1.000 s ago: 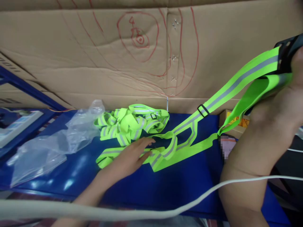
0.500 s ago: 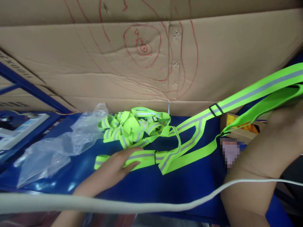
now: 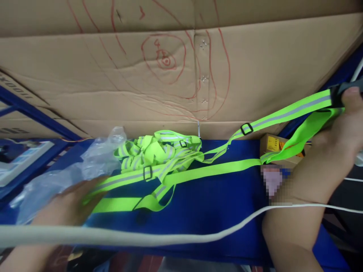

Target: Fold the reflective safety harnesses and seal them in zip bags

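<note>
My left hand [image 3: 75, 202], blurred, grips one end of the neon green reflective strap [image 3: 210, 172] at the left of the blue table. At the right edge my right hand [image 3: 350, 121] holds the strap's other end beside a black fitting [image 3: 337, 94]. Between the hands the strap stretches across the table, with black buckles on it, one of them a buckle [image 3: 246, 129] near the right. Behind it lies a tangled pile of similar green straps [image 3: 153, 151] against the cardboard.
Clear plastic bags [image 3: 99, 158] lie at the left. Tall cardboard [image 3: 113, 75] with red drawn rings stands behind. A small box [image 3: 273, 145] sits at the right. A white cable [image 3: 170, 238] crosses the foreground. Blue frame bars [image 3: 36, 109] are at the left.
My left hand has moved left, drawing the strap with it. My right hand and the black fitting have come into view at the right edge. The camera view has shifted slightly.
</note>
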`<state>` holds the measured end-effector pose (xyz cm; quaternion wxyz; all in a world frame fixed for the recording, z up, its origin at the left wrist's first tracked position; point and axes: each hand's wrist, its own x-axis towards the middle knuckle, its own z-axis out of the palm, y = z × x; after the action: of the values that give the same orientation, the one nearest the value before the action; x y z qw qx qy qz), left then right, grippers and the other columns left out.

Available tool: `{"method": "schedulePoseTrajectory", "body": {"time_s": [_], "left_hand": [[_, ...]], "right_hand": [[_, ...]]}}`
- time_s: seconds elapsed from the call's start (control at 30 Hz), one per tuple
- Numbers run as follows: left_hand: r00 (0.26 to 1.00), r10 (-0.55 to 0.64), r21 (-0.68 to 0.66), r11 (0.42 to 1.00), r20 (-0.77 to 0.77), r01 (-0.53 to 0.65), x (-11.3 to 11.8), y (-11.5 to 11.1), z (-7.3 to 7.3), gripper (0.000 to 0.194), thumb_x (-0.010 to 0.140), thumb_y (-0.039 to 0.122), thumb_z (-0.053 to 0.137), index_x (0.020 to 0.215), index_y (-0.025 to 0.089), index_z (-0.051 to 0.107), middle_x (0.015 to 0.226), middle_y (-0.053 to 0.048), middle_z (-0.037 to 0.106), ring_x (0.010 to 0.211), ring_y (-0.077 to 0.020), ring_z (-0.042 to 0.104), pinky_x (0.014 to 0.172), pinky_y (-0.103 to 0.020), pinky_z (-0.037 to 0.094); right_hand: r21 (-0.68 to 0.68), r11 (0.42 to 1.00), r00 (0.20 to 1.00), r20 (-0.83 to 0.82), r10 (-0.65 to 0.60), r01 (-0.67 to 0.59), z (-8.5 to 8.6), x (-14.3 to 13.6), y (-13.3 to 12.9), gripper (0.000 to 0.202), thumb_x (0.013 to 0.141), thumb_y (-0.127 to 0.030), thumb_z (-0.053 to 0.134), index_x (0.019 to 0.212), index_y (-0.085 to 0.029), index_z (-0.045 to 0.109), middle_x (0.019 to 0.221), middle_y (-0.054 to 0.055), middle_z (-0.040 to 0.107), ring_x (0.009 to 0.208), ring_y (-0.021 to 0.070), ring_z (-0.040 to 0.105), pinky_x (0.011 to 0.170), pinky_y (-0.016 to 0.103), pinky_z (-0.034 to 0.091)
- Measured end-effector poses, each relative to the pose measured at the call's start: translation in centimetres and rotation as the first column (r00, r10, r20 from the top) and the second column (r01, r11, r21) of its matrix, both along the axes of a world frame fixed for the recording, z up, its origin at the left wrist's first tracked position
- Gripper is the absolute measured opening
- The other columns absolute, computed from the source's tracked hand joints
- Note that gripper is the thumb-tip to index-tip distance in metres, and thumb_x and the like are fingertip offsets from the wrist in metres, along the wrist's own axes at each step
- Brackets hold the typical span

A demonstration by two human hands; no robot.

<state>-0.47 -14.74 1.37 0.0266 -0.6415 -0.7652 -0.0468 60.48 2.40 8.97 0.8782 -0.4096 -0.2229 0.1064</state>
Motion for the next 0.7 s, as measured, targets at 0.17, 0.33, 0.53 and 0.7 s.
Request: {"method": "schedulePoseTrajectory", "body": {"time_s": [0.17, 0.33, 0.53, 0.7], "left_hand": [[0.969, 0.003, 0.052, 0.999, -0.247, 0.010, 3.4, 0.2, 0.0, 0.055, 0.102, 0.048, 0.029, 0.147, 0.025, 0.049, 0.140, -0.016, 0.060, 0.121, -0.0415, 0.062, 0.095, -0.062, 0.051], [0.988, -0.144, -0.256, 0.958, -0.050, 0.126, 7.7, -1.7, -1.4, 0.042, 0.099, 0.050, 0.032, 0.113, 0.024, 0.062, 0.116, -0.012, 0.070, 0.106, -0.0331, 0.071, 0.086, -0.045, 0.056], [0.999, -0.028, -0.545, 0.838, -0.036, 0.004, 10.0, -3.1, -3.1, 0.040, 0.098, 0.051, 0.036, 0.113, 0.022, 0.060, 0.119, -0.015, 0.073, 0.108, -0.0385, 0.071, 0.082, -0.049, 0.057], [0.997, 0.074, -0.429, 0.901, -0.005, -0.069, 10.4, -2.1, -5.0, 0.052, 0.098, 0.057, 0.032, 0.125, 0.017, 0.052, 0.121, -0.022, 0.070, 0.109, -0.0428, 0.070, 0.084, -0.052, 0.056]], "right_hand": [[-0.036, 0.998, 0.970, 0.237, 0.061, -0.053, -0.3, -1.9, 0.1, 0.041, 0.074, 0.013, 0.066, 0.059, -0.025, 0.064, 0.066, -0.007, 0.063, 0.067, 0.0081, 0.065, 0.078, 0.021, 0.055], [-0.058, 0.994, 0.933, 0.342, 0.111, -0.097, -0.2, -3.4, -0.2, 0.038, 0.072, 0.014, 0.068, 0.066, -0.024, 0.066, 0.071, -0.005, 0.064, 0.076, 0.0095, 0.067, 0.082, 0.025, 0.054], [-0.059, 0.991, 0.885, 0.447, 0.134, -0.121, -0.6, -3.9, 0.3, 0.031, 0.077, 0.005, 0.071, 0.071, -0.025, 0.066, 0.070, -0.005, 0.062, 0.071, 0.0099, 0.063, 0.080, 0.026, 0.052], [-0.011, 0.973, 0.831, 0.518, 0.202, -0.230, -1.1, -4.2, 0.8, 0.020, 0.081, -0.002, 0.071, 0.082, -0.022, 0.070, 0.075, -0.004, 0.067, 0.070, 0.0095, 0.063, 0.074, 0.025, 0.051]]}}
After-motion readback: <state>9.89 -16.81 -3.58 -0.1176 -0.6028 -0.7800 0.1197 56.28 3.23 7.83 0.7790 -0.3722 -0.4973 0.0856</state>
